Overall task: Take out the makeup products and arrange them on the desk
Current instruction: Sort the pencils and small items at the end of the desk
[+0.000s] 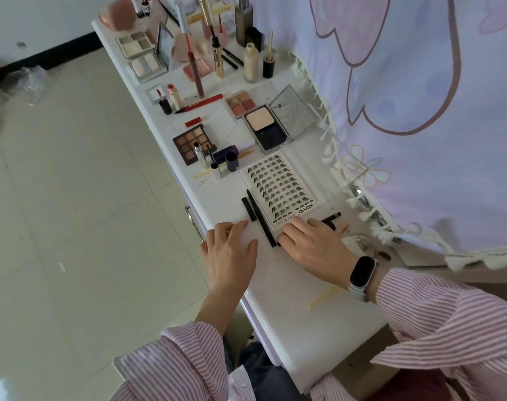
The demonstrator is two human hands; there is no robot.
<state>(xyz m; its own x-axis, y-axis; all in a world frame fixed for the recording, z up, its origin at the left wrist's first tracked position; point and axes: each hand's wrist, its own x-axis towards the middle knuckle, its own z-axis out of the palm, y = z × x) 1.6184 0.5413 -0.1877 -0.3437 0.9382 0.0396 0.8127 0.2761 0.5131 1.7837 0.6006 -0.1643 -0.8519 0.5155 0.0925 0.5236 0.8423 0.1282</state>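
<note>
Both hands rest low on the near stretch of the desk (pixel 304 328). The left hand (pixel 232 250) lies flat near the front edge, fingers loosely spread and straight on the white top, holding nothing; its fingertips stop just short of a short black cap (pixel 249 209). The right hand (pixel 313 241), with a smartwatch (pixel 362 272) on the wrist, lies palm down, fingers extended over the near end of the lash card (pixel 281 189); a dark pencil (pixel 331 217) runs under its fingers, but whether they grip it or only press on it cannot be told. Between the hands a long black eyeliner pen (pixel 261 218) lies at a slant, touching the card's near corner. Farther along toward the far end, most products are already laid out: a brown eyeshadow palette (pixel 194 143) by the front edge, an open powder compact (pixel 265 128) toward the back edge by the curtain (pixel 420 111), a red pencil (pixel 201 102), lipsticks (pixel 170 98), a pale foundation bottle (pixel 251 63) and more palettes (pixel 139 53) near the far corner. No bag or box that still holds products is in view, so the taking-out looks largely done. What seems left is squaring up the pens and pencil at the near end, where desk beside the wrists is bare.
</note>
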